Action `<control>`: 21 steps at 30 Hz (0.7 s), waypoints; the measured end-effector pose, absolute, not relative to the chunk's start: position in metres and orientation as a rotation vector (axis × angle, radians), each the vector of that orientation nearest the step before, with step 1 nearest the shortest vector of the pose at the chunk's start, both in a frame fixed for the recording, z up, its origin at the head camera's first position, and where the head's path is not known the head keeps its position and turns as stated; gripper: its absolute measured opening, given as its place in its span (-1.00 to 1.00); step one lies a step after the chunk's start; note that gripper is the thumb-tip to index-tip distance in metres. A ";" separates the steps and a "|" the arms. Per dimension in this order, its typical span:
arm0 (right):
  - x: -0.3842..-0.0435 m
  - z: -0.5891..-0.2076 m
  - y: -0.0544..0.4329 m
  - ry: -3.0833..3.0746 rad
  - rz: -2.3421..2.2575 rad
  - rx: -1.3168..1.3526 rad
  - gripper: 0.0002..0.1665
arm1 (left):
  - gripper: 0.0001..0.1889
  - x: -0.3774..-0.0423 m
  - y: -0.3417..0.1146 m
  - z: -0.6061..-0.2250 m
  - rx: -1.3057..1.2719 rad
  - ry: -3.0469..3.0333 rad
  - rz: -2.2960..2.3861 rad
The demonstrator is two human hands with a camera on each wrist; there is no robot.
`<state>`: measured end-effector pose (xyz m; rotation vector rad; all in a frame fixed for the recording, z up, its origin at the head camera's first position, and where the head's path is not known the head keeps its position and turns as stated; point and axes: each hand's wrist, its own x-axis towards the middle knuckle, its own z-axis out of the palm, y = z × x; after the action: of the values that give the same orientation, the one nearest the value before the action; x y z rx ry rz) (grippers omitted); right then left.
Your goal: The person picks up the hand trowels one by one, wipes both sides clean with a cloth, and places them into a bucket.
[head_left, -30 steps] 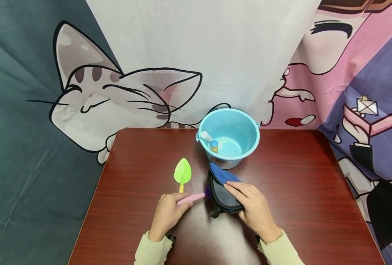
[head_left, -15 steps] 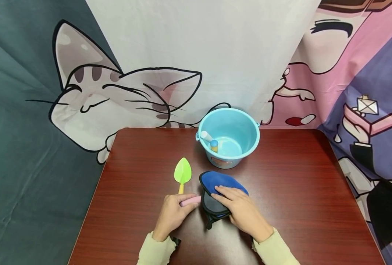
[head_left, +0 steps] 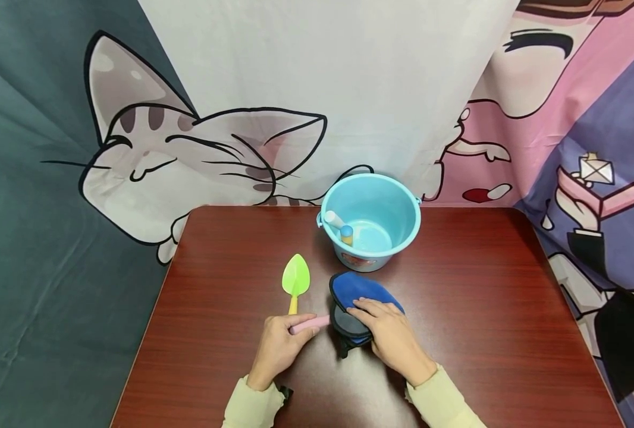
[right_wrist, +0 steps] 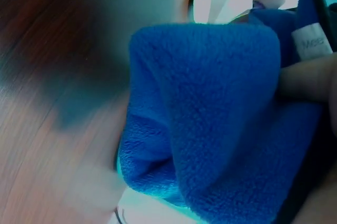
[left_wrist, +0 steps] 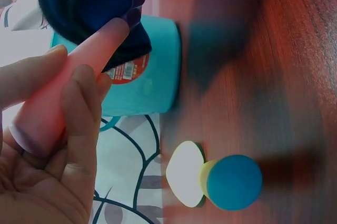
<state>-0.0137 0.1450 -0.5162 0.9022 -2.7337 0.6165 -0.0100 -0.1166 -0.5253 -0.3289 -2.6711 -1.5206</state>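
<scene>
Thumb and fingers of the left hand (head_left: 282, 349) curl round the pink handle (head_left: 316, 323), whose far end runs into the folded cloth (head_left: 357, 288), with a bit of purple showing at its edge in the left wrist view. The right hand (head_left: 397, 339) pinches that cloth, fingers on top, thumb underneath. Both things sit between the hands, on the near side of the blue bucket (head_left: 372, 199), apparently lifted off the table (head_left: 215, 309). For a good rub, I would keep the handle steady, press the cloth evenly against both faces of the covered end, and turn the handle slightly between strokes; elbow room matters, since the green trowel (head_left: 296, 274) lies just beside the left hand
</scene>
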 end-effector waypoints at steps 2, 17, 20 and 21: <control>-0.014 -0.517 0.148 -2.735 0.597 0.872 -0.23 | -0.80 -0.010 -0.118 -0.525 -0.318 -2.663 -1.544; -0.015 -0.520 0.181 -2.578 0.732 0.484 -0.05 | -0.78 -0.013 -0.135 -0.520 -0.168 -2.767 -1.485; -0.013 -0.517 0.181 -2.529 0.785 0.431 0.00 | -0.78 -0.013 -0.136 -0.521 -0.166 -2.769 -1.459; -0.012 -0.515 0.181 -2.519 0.803 0.429 0.02 | -0.78 -0.013 -0.137 -0.521 -0.167 -2.768 -1.453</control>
<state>-0.0119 0.1807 -0.5154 0.4291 -2.5189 0.8027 -0.0132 -0.1366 -0.5214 -0.1668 -2.7684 -1.4532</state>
